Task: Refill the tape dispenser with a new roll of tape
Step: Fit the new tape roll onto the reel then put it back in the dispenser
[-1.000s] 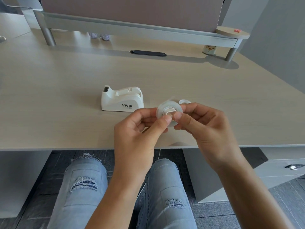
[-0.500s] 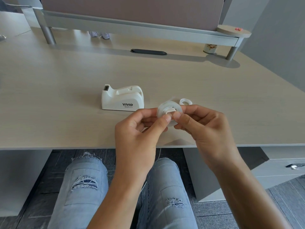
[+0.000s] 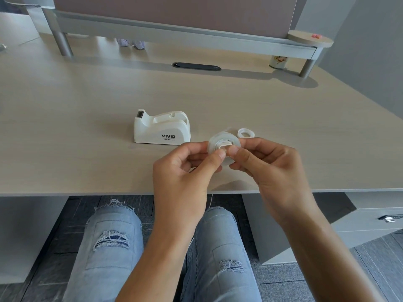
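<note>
A white tape dispenser (image 3: 161, 129) marked VIVID stands on the desk, its cradle holding no roll. Just right of it and nearer to me, both hands hold a clear tape roll (image 3: 222, 139) above the desk, with a white hub in its middle. My left hand (image 3: 183, 171) pinches the roll from the left, thumb tip on the hub. My right hand (image 3: 268, 168) grips it from the right, thumb beside the left one. A small bare tape core (image 3: 246, 133) lies flat on the desk just behind my right fingers.
The pale wooden desk (image 3: 87, 118) ends at a front edge just under my wrists. A grey monitor shelf (image 3: 174, 33) spans the back, with a dark cable slot (image 3: 196, 66) and a small cup (image 3: 278, 61) beneath it. A drawer unit (image 3: 370, 216) stands lower right.
The hands have barely moved. The thumbs have shifted slightly on the hub in the middle of the roll.
</note>
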`<state>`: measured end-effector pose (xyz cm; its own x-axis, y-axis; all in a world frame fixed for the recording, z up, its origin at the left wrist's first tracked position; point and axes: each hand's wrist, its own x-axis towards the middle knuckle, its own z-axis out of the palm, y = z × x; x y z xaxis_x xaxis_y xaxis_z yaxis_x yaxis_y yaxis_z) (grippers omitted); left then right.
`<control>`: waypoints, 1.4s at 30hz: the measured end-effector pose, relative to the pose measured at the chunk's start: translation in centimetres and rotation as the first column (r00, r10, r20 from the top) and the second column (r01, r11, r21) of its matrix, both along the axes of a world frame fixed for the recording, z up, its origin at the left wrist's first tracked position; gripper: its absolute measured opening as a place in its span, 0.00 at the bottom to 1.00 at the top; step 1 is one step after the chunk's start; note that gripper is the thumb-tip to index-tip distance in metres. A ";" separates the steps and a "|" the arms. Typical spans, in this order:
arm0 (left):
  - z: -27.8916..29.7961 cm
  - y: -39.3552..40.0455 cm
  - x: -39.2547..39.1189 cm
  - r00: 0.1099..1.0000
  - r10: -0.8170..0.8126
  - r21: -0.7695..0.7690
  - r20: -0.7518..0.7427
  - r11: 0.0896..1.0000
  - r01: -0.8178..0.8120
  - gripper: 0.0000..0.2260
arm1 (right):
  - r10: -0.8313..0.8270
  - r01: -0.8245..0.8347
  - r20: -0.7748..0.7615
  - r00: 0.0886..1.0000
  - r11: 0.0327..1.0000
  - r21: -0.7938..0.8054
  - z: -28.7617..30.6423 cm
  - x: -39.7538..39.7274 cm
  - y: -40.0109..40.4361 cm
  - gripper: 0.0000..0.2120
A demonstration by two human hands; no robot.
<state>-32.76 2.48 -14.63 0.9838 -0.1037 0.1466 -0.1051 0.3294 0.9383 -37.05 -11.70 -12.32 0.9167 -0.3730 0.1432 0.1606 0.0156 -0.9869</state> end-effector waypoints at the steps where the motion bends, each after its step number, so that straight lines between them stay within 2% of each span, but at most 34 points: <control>1: -0.1 0.0 0.0 1.000 0.000 -0.004 0.001 1.000 0.000 0.04 | 0.002 -0.002 -0.001 1.000 1.000 0.001 0.0 0.0 0.0 0.10; 7: 0.2 -0.1 -0.2 1.000 -0.024 -0.043 -0.020 0.999 0.023 0.02 | -0.004 0.004 0.011 1.000 1.000 0.013 -0.2 0.1 0.0 0.11; 10: 0.5 -0.2 -0.5 0.997 -0.052 -0.114 -0.049 0.992 0.046 0.15 | -0.127 0.130 0.079 0.989 0.991 -0.033 -0.4 0.2 0.2 0.13; 12: 0.5 -0.2 -0.7 0.997 -0.066 -0.144 -0.042 0.988 0.060 0.19 | -0.190 0.205 0.150 0.970 0.974 -0.096 -0.5 0.2 0.4 0.08; 13: 0.4 -0.2 -0.7 0.997 -0.065 -0.148 -0.031 0.987 0.060 0.18 | -0.196 0.221 0.181 0.964 0.966 -0.132 -0.5 0.2 0.6 0.05; 16: 0.3 -0.1 -0.8 0.999 -0.037 -0.147 0.000 0.989 0.037 0.15 | -0.184 0.228 0.222 0.958 0.954 -0.194 -0.4 0.2 1.0 0.05; 19: 0.5 0.2 -0.6 1.000 -0.011 -0.130 0.013 0.991 0.013 0.12 | -0.111 0.148 0.189 0.976 0.970 -0.194 0.2 -0.1 1.5 0.04; 22: 0.5 0.6 -0.6 0.995 0.018 -0.051 0.093 0.999 -0.014 0.13 | -0.081 0.107 0.144 0.986 0.976 -0.189 0.8 -0.2 2.4 0.13; 25: 0.8 1.4 -0.9 0.984 0.059 0.021 0.166 0.998 -0.063 0.13 | -0.095 0.123 0.137 0.986 0.969 -0.216 1.4 0.1 3.1 0.09; 29: 1.6 2.6 -0.4 0.989 0.118 -0.043 0.089 0.992 -0.115 0.08 | -0.083 0.106 0.102 0.991 0.962 -0.253 2.3 0.4 4.0 0.06; 32: 2.4 3.8 0.2 0.999 0.036 -0.082 0.033 0.996 -0.033 0.10 | -0.047 0.058 0.066 0.997 0.982 -0.178 3.0 0.7 5.1 0.07; 34: 2.9 4.3 0.5 0.998 -0.042 -0.077 0.038 0.996 0.045 0.07 | -0.028 0.034 0.046 0.999 0.990 -0.136 3.0 0.9 5.5 0.08; 37: 2.9 4.2 0.7 0.998 -0.036 -0.075 0.045 0.996 0.039 0.05 | -0.030 0.036 0.048 0.998 0.991 -0.126 3.1 0.8 5.3 0.07; 39: 2.9 5.3 1.8 0.998 -0.032 -0.088 0.046 0.995 0.036 0.05 | -0.048 0.056 0.052 0.997 0.982 -0.181 3.7 1.3 6.2 0.08; 42: 3.0 6.4 2.8 0.997 -0.022 -0.026 0.072 0.999 0.024 0.07 | -0.047 0.060 0.064 0.997 0.974 -0.218 4.3 1.8 6.9 0.09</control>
